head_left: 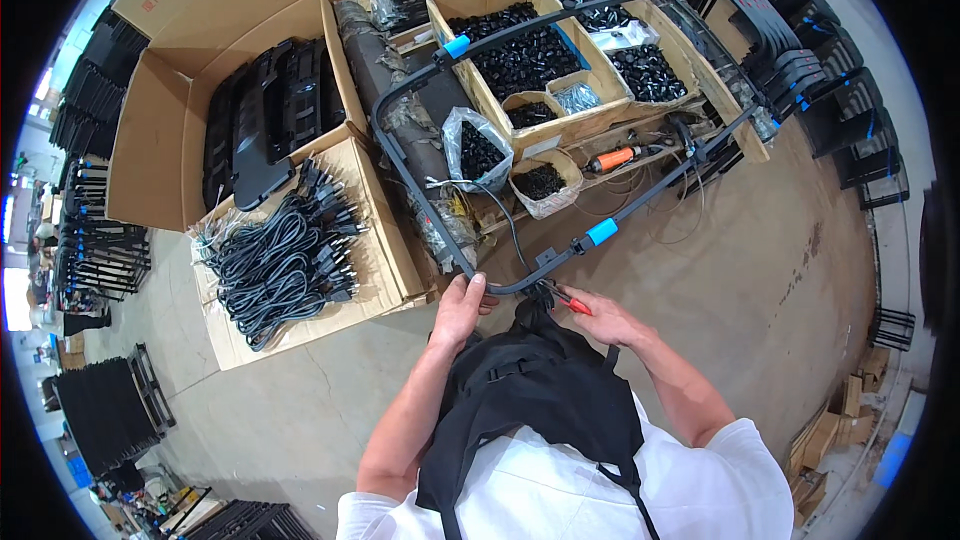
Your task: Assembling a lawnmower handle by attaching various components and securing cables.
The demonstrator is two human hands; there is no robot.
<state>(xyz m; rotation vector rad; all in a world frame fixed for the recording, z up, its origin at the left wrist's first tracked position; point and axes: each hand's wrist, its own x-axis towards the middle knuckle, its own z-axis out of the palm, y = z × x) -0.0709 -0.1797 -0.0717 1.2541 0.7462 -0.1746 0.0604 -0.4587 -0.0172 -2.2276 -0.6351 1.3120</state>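
A dark tubular metal frame (421,202) with blue bands lies slantwise in front of me, its far side across the wooden bins. My left hand (462,310) is closed around its near left corner, thumb on top. In my right hand (598,316) are red-handled pliers (573,303), their dark jaws close under the frame's near bar, beside a small bracket (546,258). Whether the jaws grip anything is too small to tell. A thin black cable (512,230) runs from near the bag of black parts (478,150) down to that corner. I wear a black apron.
Left stands an open cardboard box (150,140) of black plastic panels, with bundled black cables (285,255) on cardboard before it. Wooden bins (470,90) hold small black parts and screws. An orange power tool (612,159) lies behind the frame. Stacked black frames (840,110) line the right.
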